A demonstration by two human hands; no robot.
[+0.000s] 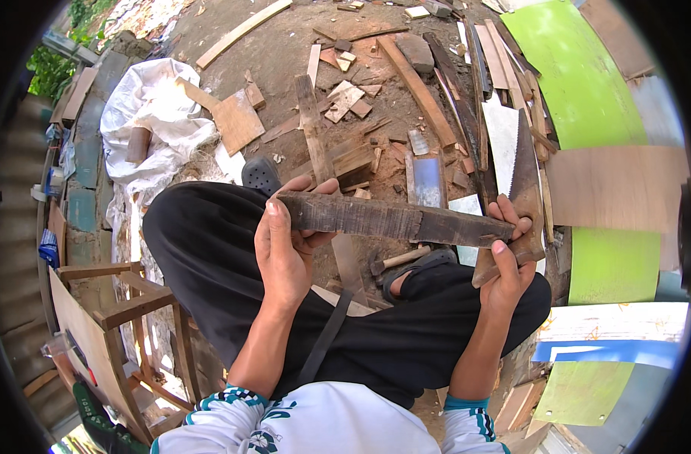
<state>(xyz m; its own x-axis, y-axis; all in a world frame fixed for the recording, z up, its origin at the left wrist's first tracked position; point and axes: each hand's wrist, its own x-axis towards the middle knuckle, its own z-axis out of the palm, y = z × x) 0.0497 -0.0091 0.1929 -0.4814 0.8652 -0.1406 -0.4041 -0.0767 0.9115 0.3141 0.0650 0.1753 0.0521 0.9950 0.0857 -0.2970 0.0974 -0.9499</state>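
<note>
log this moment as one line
left grip: holds dark wooden batten, left end | right grip: holds right end, handsaw against palm

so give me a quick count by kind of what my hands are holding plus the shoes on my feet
Dark wooden batten, between the left hand and right hand: 1
Handsaw, also in the right hand: 1
Dark shoes: 2
Total: 4
</note>
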